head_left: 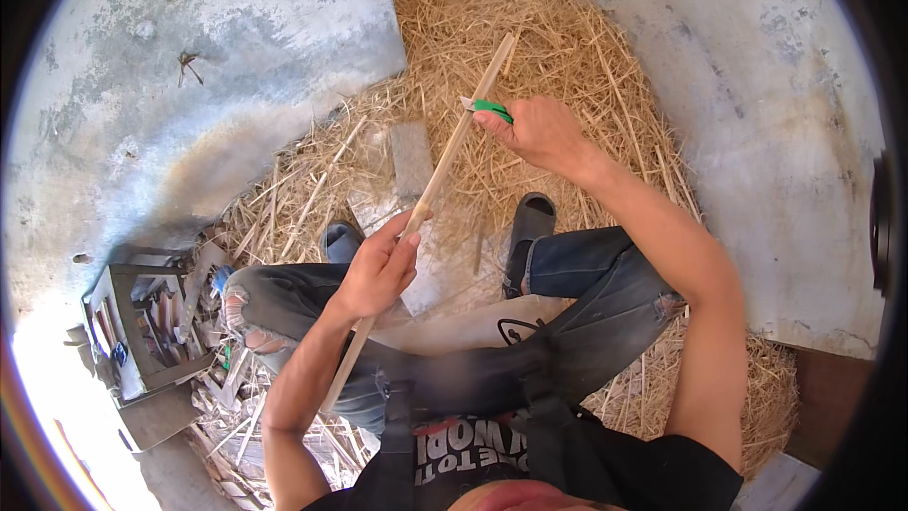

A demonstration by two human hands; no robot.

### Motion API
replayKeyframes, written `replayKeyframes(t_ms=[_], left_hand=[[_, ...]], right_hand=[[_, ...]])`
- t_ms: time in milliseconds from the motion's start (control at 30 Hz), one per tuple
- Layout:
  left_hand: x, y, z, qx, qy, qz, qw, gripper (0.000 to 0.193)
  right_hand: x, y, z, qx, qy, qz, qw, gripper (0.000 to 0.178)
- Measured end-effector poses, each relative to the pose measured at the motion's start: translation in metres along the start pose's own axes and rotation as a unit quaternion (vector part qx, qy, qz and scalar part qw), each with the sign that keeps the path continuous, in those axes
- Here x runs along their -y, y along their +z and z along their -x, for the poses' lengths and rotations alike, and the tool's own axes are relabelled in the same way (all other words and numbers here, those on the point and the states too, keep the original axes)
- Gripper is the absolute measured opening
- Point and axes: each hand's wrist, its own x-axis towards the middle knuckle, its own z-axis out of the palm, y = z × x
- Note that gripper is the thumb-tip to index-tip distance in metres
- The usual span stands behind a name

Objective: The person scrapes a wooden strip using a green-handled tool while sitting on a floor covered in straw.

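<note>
A long, pale strip of wood or bamboo (441,170) slants across the middle, its far end up over the straw and its near end down by my left thigh. My left hand (383,265) is wrapped round it below its middle. Farther up, my right hand (541,132) grips a utility knife with a green handle (493,112). The knife's short blade lies against the strip's upper part. A thin sliver (510,54) stands beside the strip's far end; whether it is still attached I cannot tell.
Straw-like shavings (577,47) heap up ahead and to the right, against worn plaster walls (747,114). A grey block (410,159) lies beyond my feet. At the left stands a box-like wooden holder (142,322) with tools or sticks. A pale sack (454,333) lies between my legs.
</note>
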Motion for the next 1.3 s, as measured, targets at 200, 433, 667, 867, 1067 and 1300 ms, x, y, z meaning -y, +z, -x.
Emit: replayKeyframes(t_ms=[200,433,667,867,1067,1300], left_hand=[[0.019,-0.006,0.009,0.018,-0.013,-0.069,0.997,0.041],[0.014,-0.016,0.016,0.064,-0.012,0.032,0.997,0.044],[0.003,-0.008,0.008,0.1,0.001,0.053,0.994,0.042],[0.01,-0.004,-0.011,0.141,0.064,0.025,0.988,0.042],[0.01,0.002,-0.016,0.05,0.043,0.037,0.997,0.037],[0.008,0.002,-0.015,0.005,0.056,0.022,0.998,0.034]], right_hand=[[-0.096,-0.017,-0.02,-0.058,0.106,0.062,0.991,0.085],[-0.158,-0.075,0.008,-0.107,0.361,-0.085,0.923,0.086],[-0.014,-0.06,-0.001,-0.006,0.189,-0.486,0.853,0.054],[0.01,-0.018,-0.001,0.067,0.152,-0.659,0.733,0.045],[0.049,-0.005,0.022,0.029,0.04,-0.335,0.941,0.055],[0.083,-0.006,0.053,0.088,0.015,-0.135,0.987,0.064]])
